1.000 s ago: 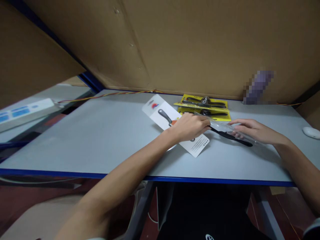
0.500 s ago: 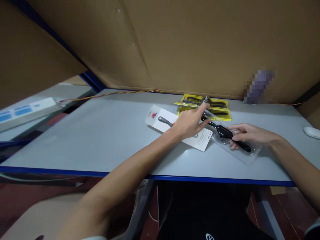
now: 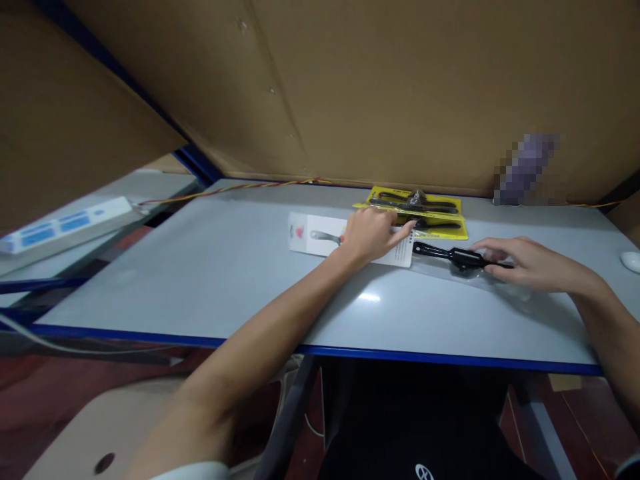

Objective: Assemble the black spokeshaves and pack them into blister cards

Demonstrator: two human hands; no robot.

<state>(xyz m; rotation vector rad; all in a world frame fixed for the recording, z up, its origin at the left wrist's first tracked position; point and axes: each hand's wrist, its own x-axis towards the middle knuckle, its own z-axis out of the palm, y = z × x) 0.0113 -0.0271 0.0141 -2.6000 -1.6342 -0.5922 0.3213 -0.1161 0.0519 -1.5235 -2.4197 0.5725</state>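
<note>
A black spokeshave (image 3: 465, 258) lies lengthwise in a clear plastic blister (image 3: 443, 269) over the table. My right hand (image 3: 535, 263) is closed round its right handle, thumb on the near side and fingers behind. To the left is a white backing card (image 3: 320, 230) with a tool pictured on it, meeting the blister at its right end. My left hand (image 3: 369, 233) grips the card's middle from above, its thumb stretched toward the spokeshave; its other fingertips are partly hidden. Just behind sit yellow-carded packs (image 3: 440, 230) holding more black spokeshaves.
The grey tabletop (image 3: 200, 267) has a blue front edge (image 3: 425, 357). A brown board wall (image 3: 375, 93) stands behind it. A white power strip (image 3: 70, 223) is at the left, a white mouse-like object (image 3: 631, 261) at the right, and a blurred purple thing (image 3: 527, 170) at the back.
The white card and the blister with the spokeshave have turned from slanting to nearly level. My right hand has moved up and right with the spokeshave; my left stays over the card.
</note>
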